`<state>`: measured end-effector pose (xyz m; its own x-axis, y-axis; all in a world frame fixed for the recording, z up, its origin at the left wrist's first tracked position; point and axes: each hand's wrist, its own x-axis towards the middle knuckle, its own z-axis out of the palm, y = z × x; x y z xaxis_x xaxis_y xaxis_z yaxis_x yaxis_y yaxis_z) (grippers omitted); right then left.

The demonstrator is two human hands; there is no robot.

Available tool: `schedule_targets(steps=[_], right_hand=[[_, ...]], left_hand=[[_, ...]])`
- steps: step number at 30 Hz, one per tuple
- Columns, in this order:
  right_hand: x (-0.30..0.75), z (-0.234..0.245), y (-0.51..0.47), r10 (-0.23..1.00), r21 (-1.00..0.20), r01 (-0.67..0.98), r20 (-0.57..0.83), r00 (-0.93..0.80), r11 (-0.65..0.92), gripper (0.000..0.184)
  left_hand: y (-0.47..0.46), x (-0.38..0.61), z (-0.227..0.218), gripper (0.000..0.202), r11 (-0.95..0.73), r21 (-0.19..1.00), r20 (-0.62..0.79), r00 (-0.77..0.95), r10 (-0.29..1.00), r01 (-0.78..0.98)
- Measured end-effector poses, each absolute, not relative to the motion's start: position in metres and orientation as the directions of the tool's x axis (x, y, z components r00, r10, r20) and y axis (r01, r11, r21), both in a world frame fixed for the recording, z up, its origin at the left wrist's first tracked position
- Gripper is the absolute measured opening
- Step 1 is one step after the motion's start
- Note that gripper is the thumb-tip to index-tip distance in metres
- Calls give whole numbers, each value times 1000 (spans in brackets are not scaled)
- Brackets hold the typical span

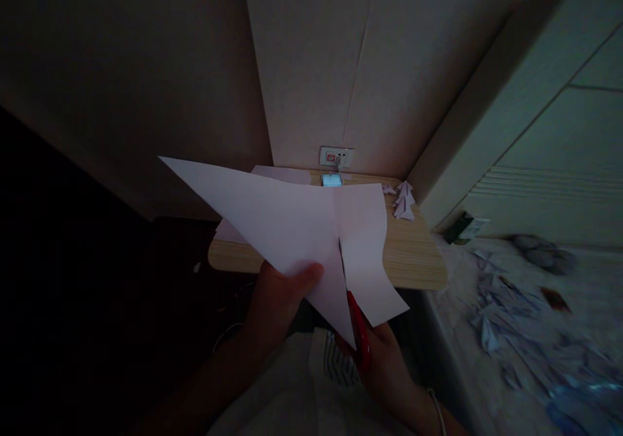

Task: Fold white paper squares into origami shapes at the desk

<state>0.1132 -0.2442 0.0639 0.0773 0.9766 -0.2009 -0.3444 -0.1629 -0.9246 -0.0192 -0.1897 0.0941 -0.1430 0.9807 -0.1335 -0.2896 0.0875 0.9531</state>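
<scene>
Paper [287,218] (smooth, one corner sharply pointed) meets red-handled scissors [361,332].

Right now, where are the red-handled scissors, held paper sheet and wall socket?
Red-handled scissors [359,326]: head view, on the red handle.
Held paper sheet [292,222]: head view, on its broad left part.
Wall socket [337,156]: head view, on its faceplate.

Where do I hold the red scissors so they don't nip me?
Probably best by the red handles, coming from the wearer's side, where the right hand has them. That end lies toward the body, while the thin blades point away, at the white paper.
</scene>
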Motion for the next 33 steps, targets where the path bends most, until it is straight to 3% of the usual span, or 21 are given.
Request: schedule_targets(steps=[11,17,27,33], right_hand=[[115,70,-242,982,-925,-335,-190,-7,-181,24],[116,69,-240,963,-932,-282,-259,72,-229,30],[113,58,-240,938,-922,-259,-325,118,-287,30],[112,46,-241,950,-948,-204,-278,143,-247,35]], left_hand=[[-190,-17,95,59,57,954,-102,-139,985,-294],[-190,-18,96,51,64,956,-101,-114,988,-287],[-190,-18,98,57,90,961,-127,-128,984,-261],[-190,-19,95,54,94,963,-125,-110,986,-253]])
